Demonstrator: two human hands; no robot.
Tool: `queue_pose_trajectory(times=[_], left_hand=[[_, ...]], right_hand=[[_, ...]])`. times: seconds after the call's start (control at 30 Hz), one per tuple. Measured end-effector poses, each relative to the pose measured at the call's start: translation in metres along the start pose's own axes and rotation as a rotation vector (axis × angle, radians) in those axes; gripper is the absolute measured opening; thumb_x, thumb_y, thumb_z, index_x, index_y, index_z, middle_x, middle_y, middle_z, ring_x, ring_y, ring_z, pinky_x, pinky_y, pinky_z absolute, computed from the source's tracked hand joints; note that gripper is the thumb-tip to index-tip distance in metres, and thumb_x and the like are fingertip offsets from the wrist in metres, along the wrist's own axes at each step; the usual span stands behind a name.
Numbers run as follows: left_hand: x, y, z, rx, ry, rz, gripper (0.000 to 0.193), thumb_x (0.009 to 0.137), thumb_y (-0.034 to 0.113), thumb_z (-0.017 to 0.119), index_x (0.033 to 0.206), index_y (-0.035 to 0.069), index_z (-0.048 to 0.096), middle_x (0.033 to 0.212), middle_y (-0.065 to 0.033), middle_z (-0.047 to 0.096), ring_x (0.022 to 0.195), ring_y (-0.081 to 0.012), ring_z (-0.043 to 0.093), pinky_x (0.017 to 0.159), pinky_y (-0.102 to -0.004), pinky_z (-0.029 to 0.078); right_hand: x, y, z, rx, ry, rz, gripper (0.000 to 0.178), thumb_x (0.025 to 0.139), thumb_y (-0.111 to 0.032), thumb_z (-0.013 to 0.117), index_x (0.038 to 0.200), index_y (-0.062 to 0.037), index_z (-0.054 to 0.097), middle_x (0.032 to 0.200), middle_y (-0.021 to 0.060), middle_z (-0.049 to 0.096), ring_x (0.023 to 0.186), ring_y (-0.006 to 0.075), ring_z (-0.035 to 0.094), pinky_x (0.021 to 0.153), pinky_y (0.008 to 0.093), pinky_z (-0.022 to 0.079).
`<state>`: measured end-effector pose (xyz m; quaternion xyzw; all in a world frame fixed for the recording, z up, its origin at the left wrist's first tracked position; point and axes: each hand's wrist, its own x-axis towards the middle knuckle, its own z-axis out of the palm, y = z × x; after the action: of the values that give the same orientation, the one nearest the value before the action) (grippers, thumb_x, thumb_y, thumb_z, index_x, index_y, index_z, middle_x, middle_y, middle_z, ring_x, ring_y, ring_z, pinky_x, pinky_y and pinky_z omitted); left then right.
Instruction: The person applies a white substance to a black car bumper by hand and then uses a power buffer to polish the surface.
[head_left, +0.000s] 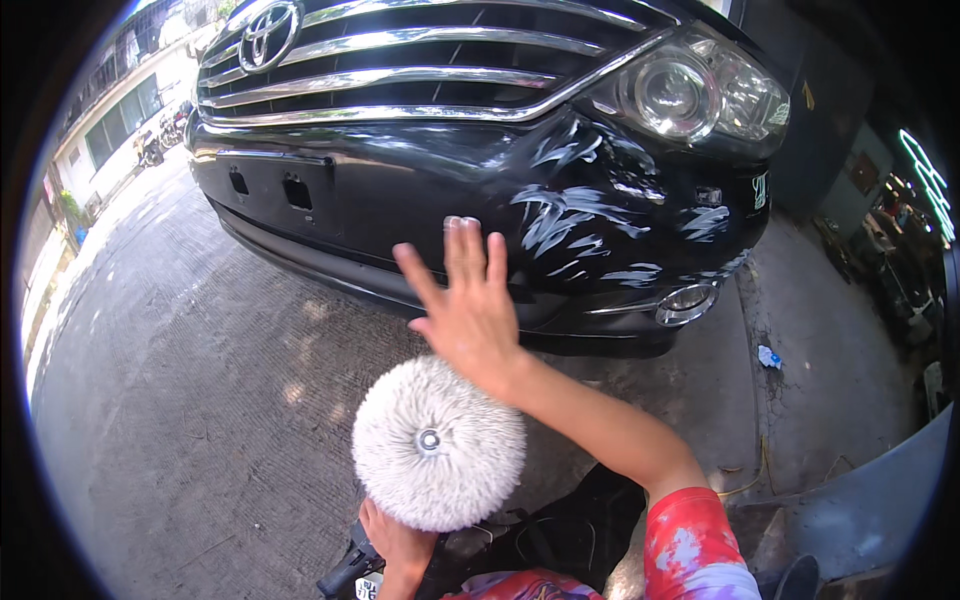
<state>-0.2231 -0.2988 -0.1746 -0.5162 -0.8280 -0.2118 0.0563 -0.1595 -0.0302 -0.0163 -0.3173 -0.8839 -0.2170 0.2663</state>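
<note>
My right hand (470, 320) is raised in front of the bumper with its fingers spread, and white paste shows on its fingertips. It holds nothing. Below it, my left hand (395, 540) grips a polisher (350, 572), whose black handle shows at the lower edge. The polisher's round white wool pad (440, 480) faces up, with a metal nut at its centre, and hides part of the left fingers. Ahead is the black car bumper (400, 190). Streaks of white paste (575, 215) are smeared over its right corner, below the headlight (680, 95).
A chrome grille (420, 70) sits above the bumper, and a round fog lamp (687, 303) is low at the right. A crumpled white and blue scrap (768, 357) lies on the concrete ground (200, 400). Motorcycles (150, 148) stand far left. Dark clutter fills the right side.
</note>
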Motion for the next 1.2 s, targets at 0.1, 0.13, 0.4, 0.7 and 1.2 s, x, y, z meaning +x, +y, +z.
queue_pose_trajectory(times=[0.1, 0.13, 0.4, 0.7, 1.2], left_hand=[[0.004, 0.001, -0.004, -0.024, -0.036, 0.002, 0.057, 0.067, 0.028, 0.082, 0.118, 0.007, 0.067, 0.117, -0.0119, 0.064, 0.118, -0.0351, 0.053, 0.102, -0.0468, 0.039], [0.005, 0.000, -0.006, -0.037, -0.049, 0.005, 0.058, 0.067, 0.029, 0.082, 0.118, 0.008, 0.067, 0.117, -0.0121, 0.065, 0.117, -0.0354, 0.054, 0.101, -0.0470, 0.040], [0.031, -0.011, -0.026, -0.124, -0.309, 0.043, 0.064, 0.065, 0.037, 0.083, 0.121, 0.011, 0.067, 0.115, -0.0142, 0.067, 0.109, -0.0355, 0.061, 0.089, -0.0486, 0.047], [0.044, -0.030, -0.016, 0.001, -0.239, 0.357, 0.053, 0.071, 0.039, 0.076, 0.117, 0.013, 0.070, 0.105, -0.0099, 0.074, 0.098, -0.0320, 0.070, 0.086, -0.0452, 0.053], [0.055, -0.007, -0.007, -0.101, -0.311, 0.310, 0.051, 0.072, 0.038, 0.078, 0.117, 0.015, 0.069, 0.104, -0.0112, 0.074, 0.088, -0.0334, 0.072, 0.076, -0.0448, 0.057]], right_hand=[[-0.022, -0.002, 0.017, -0.160, -0.295, -0.086, 0.099, 0.084, -0.058, 0.066, 0.162, -0.0165, 0.021, 0.160, 0.0333, 0.025, 0.150, 0.0462, 0.022, 0.122, 0.0609, 0.008], [-0.028, 0.001, 0.017, -0.092, -0.248, -0.075, 0.098, 0.084, -0.056, 0.067, 0.161, -0.0163, 0.023, 0.160, 0.0312, 0.025, 0.151, 0.0446, 0.022, 0.122, 0.0610, 0.010], [-0.073, 0.006, -0.005, 1.000, -0.429, 0.040, 0.059, 0.096, -0.029, 0.064, 0.148, -0.0100, 0.047, 0.153, 0.0169, 0.045, 0.144, 0.0384, 0.039, 0.117, 0.0602, 0.022], [-0.167, -0.034, -0.042, 0.848, -0.509, -0.457, 0.069, 0.101, -0.056, 0.044, 0.152, -0.0098, 0.042, 0.161, 0.0178, 0.034, 0.149, 0.0406, 0.028, 0.119, 0.0644, 0.017], [-0.239, -0.037, -0.036, 0.925, -0.335, -0.279, 0.068, 0.096, -0.047, 0.057, 0.151, -0.0080, 0.044, 0.160, 0.0094, 0.038, 0.152, 0.0296, 0.027, 0.120, 0.0643, 0.016]])
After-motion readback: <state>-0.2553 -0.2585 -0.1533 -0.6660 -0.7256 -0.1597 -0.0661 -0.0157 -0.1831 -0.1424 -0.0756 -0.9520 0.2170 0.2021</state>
